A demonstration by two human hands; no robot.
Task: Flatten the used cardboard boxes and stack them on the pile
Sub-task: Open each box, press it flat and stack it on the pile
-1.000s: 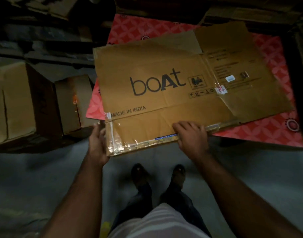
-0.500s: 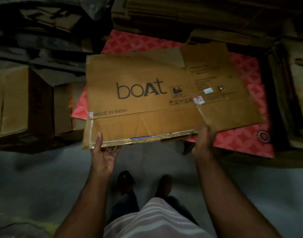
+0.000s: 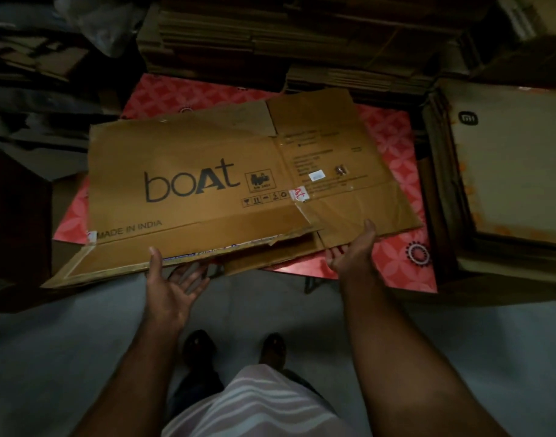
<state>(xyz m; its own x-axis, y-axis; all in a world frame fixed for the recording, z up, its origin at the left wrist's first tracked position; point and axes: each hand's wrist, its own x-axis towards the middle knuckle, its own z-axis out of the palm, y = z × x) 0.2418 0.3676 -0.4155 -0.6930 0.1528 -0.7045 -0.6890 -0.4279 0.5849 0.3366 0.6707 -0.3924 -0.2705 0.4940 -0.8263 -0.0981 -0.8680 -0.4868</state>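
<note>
Scene: I looked down from the head camera at a flattened boAt carton (image 3: 239,184) lying over a red patterned sheet (image 3: 393,134) on the pile, in dim light.

Carton position: its long axis ran left to right across my view, its printed face up, and its near edge overhung the pile's near edge above the grey floor (image 3: 81,357).

Left hand: my left hand (image 3: 172,285) sat under the near edge towards the left, palm up and fingers spread, the thumb up against the edge; it clamped nothing that I could see.

Right hand: my right hand (image 3: 352,253) cupped the near edge further right, thumb on top and fingers tucked beneath, so it pinched the board.

Loose flap: a lower flap (image 3: 270,257) sagged from the near edge between my hands.

Key relation: the carton lay straight ahead of both hands, away from my body, with the right hand nearer its middle seam.

Judgement: the next push probably had to go forward, towards the far stacks (image 3: 270,36).

Neighbours: another cardboard stack (image 3: 507,171) stood off the right edge.
</note>
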